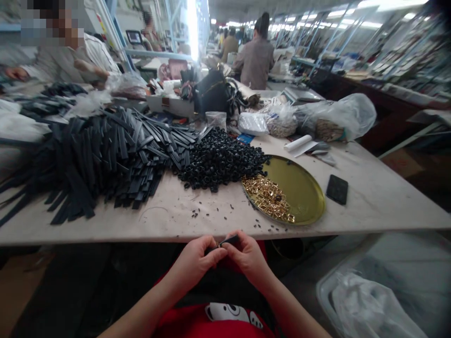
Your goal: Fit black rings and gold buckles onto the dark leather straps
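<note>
Both hands meet just in front of the table's near edge, over my lap. My left hand pinches a dark strap, mostly hidden by the fingers. A dark strap end shows between thumb and fingers of my right hand, which is closed on it. Beyond them lies a heap of small black loops. To its right is a gold round tray with many small gold buckles on its left side. A large pile of black straps covers the table's left.
A black phone lies right of the tray. Plastic bags and a dark bag stand at the back. Small black bits are scattered near the front edge. A co-worker sits across at the left; another person is farther back.
</note>
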The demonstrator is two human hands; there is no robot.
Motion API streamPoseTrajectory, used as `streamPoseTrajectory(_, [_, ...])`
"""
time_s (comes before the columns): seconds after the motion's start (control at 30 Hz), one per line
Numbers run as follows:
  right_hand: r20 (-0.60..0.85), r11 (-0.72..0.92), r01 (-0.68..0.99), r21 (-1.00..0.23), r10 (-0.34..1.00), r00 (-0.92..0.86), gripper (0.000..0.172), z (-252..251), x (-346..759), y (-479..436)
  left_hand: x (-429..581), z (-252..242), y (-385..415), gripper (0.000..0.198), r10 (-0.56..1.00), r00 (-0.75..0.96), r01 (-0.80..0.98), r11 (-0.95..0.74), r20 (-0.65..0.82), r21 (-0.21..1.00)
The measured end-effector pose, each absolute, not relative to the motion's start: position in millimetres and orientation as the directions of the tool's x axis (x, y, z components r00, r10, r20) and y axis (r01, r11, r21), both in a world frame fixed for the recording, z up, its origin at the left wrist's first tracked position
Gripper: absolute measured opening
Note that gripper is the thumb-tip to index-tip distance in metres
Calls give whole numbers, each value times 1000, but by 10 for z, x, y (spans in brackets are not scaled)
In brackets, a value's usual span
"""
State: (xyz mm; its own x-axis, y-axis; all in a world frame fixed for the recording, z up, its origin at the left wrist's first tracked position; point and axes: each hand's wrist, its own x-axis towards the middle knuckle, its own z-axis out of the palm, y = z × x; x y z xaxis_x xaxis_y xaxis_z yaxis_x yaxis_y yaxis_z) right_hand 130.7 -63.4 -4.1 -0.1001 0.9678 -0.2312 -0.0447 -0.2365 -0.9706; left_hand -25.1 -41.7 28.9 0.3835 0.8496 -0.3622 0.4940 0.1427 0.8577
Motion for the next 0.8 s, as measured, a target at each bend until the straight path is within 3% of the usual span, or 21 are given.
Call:
streamPoseTrajectory(0.13, [-130, -123, 60, -991, 984, -120, 27, -20, 1320, -552, -219, 243, -301, 25, 896, 281, 551, 145, -345, 822])
streamPoseTrajectory(0.27, [-176, -151, 105, -983, 936, -304, 44, 26, 1542, -180, -160, 176, -127, 23, 866, 415, 506, 36, -279, 862])
streamPoseTrajectory(0.33, [-134, -102, 144, -984, 965, -228, 43, 21, 1749, 173, -143, 122, -10, 25, 859, 418, 483, 65, -295, 873])
streamPoseTrajectory(0.37, [-70, -45, 216, -975, 992, -107, 39, 7, 1865, 380, -138, 87, 55, 28, 862, 397, 461, 109, -315, 880])
streamPoseTrajectory(0.43, [133, 65, 484, -873, 985, 108, 26, -43, 2091, 809, -130, 8, 186, 32, 859, 363, 389, 212, -361, 897])
streamPoseTrajectory(0.53, [296, 86, 728, -680, 941, 165, 19, -141, 2317, 1359, -111, -118, 346, 34, 827, 372, 303, 320, -421, 898])
streamPoseTrajectory(0.7, [240, 116, 935, -335, 970, -34, 18, -256, 2349, 1765, -74, -279, 459, 33, 801, 396, 291, 354, -449, 889])
streamPoseTrajectory(0.8, [254, 146, 912, -384, 966, -48, 15, -282, 2327, 1777, -66, -306, 467, 33, 801, 393, 316, 343, -451, 885])
